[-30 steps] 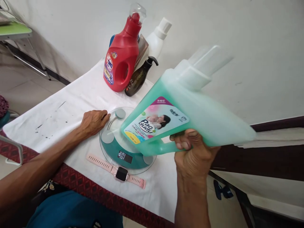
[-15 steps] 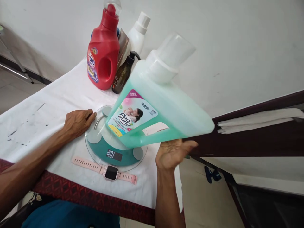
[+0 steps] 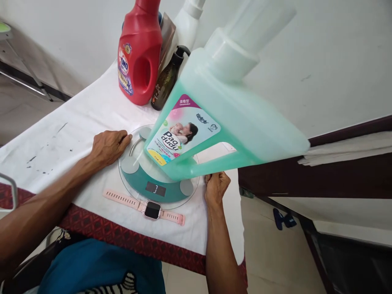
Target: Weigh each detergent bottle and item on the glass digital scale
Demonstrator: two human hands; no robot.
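A large bottle of green liquid detergent (image 3: 235,110) with a white collar and clear cap stands on a round glass scale (image 3: 147,188). Its handle points toward my right side, and no hand is on it. At the scale's left edge, my left hand (image 3: 110,145) rests on the cloth with its fingers curled in and thumb near the glass. Just right of the scale, beneath the bottle's overhanging outline, my right hand (image 3: 217,185) is closed like a fist; part of its fingers is hidden. The scale's display (image 3: 155,189) shows only partly lit digits.
A pink-strapped watch (image 3: 152,210) lies in front of the scale. Behind stand a red detergent bottle (image 3: 139,53), a dark pump bottle (image 3: 168,81) and a white bottle (image 3: 187,24). White cloth (image 3: 70,134) covers the table. Slippers (image 3: 284,219) lie on the floor at right.
My right hand has let go of the green detergent bottle, opened, then drawn in and closed beside the scale. The display reading has changed. My left hand has stayed by the scale.
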